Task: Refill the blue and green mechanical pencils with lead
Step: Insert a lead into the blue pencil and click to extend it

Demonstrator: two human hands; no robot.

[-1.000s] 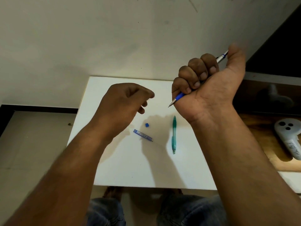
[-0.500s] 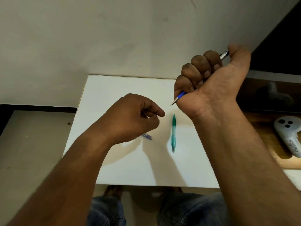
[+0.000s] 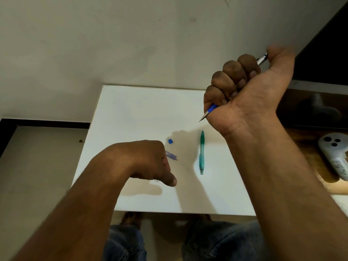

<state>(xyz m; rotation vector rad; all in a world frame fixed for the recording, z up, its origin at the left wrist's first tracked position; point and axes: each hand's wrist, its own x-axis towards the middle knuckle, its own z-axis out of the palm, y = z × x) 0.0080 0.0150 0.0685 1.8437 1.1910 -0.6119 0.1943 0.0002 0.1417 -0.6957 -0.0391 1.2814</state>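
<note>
On the table (image 3: pixel 131 110) the lying pencil (image 3: pixel 201 153) points away from the person. To its left, apart, lies the lead case (image 3: pixel 172 155), whose farther end is hidden under the left hand (image 3: pixel 148 162). The small cap (image 3: pixel 170 141) sits just behind the case, touching nothing. Behind and to the right of the lying pencil, raised off the table, the right hand (image 3: pixel 244 95) fists the second pencil (image 3: pixel 211 110). Well to the right, a handset (image 3: pixel 337 157) lies on a board (image 3: pixel 320 178).

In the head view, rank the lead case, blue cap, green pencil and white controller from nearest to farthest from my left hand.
1. lead case, partly hidden at the left hand's knuckles.
2. blue cap, just beyond the case.
3. green pencil, farther right.
4. white controller, far right.
</note>
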